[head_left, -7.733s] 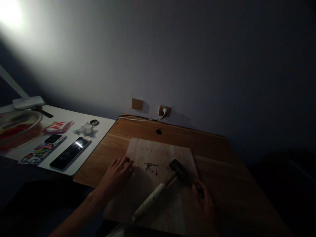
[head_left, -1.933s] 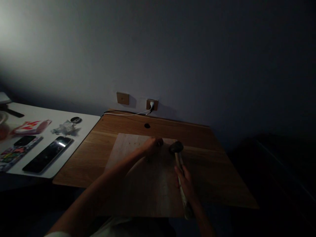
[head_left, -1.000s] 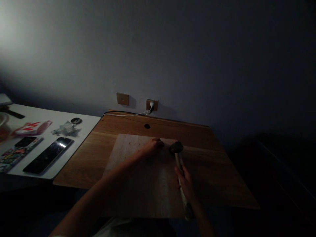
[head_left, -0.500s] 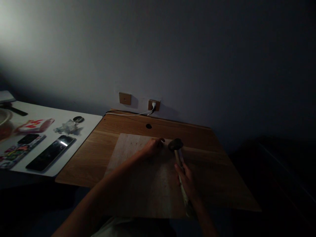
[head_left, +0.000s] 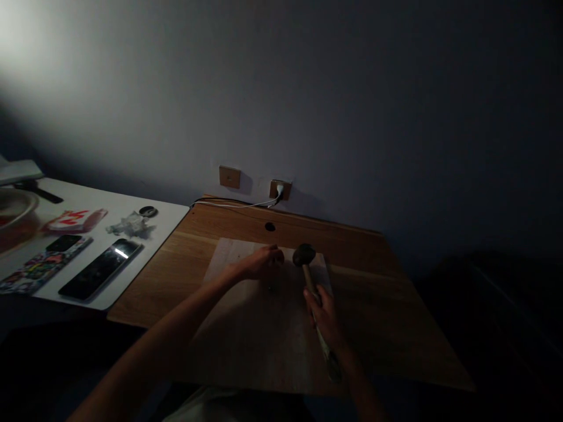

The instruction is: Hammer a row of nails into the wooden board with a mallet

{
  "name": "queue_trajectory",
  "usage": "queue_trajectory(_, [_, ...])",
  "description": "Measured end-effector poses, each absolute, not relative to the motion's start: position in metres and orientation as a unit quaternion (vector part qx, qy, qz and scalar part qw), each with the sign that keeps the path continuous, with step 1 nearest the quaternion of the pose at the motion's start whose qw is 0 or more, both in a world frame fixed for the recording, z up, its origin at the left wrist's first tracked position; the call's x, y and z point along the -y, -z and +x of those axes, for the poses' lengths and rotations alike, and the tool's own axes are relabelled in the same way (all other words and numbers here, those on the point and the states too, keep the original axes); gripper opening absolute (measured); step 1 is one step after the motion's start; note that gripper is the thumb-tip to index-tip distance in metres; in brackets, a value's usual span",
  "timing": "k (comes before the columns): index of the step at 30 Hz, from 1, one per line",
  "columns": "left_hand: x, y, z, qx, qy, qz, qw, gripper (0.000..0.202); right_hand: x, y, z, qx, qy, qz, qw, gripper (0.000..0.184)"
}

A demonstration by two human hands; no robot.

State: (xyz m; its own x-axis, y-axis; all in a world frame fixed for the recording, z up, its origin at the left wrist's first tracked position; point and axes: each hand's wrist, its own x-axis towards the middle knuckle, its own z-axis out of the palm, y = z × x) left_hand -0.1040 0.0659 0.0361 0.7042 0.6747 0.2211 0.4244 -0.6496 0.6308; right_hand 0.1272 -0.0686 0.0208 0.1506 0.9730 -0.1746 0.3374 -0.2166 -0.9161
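Observation:
A pale wooden board (head_left: 264, 346) lies on a brown wooden desk (head_left: 373, 305) in dim light. My right hand (head_left: 324, 316) is wrapped round the light handle of a hammer (head_left: 304, 256), whose dark head hovers near the board's far edge. My left hand (head_left: 260, 262) rests on the board just left of the hammer head, fingers pinched together on something too small to make out, perhaps a nail. A few small dark bits lie on the board near it.
A white table (head_left: 109, 205) at left carries a dark phone (head_left: 101, 269), a colourful phone case (head_left: 41, 265), a red-and-white packet (head_left: 74, 220) and crumpled wrapping (head_left: 129, 224). Two wall sockets (head_left: 280, 189) with a white cable sit behind the desk. Darkness fills the right.
Earlier the hammer lay on the board with both hands off it. My right hand now grips it, and in the last second the head shifted slightly left, toward my left hand.

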Motion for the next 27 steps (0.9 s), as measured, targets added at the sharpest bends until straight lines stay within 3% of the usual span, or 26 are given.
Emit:
queue_trajectory(4, [-0.036,-0.062,-0.126,-0.266,-0.099,0.924,0.255,0.018,0.077,-0.029,0.124,0.479,-0.432,-0.653,0.397,0.046])
queue_trajectory(10, [-0.016,-0.066,-0.12,-0.295,-0.063,0.933,0.194,0.013,0.108,-0.035,0.135,0.427,-0.461,-0.67,0.395,0.056])
queue_trajectory(18, [-0.047,-0.043,-0.107,-0.341,-0.229,0.859,0.305,0.021,0.129,-0.026,0.142,0.367,-0.481,-0.717,0.348,0.089])
queue_trajectory(22, [-0.064,-0.023,-0.083,-0.428,-0.306,0.791,0.311,0.017,0.126,-0.026,0.144,0.38,-0.47,-0.721,0.337,0.09])
queue_trajectory(27, [-0.067,-0.007,-0.071,-0.437,-0.316,0.788,0.297,0.017,0.127,-0.021,0.149,0.399,-0.455,-0.716,0.348,0.076])
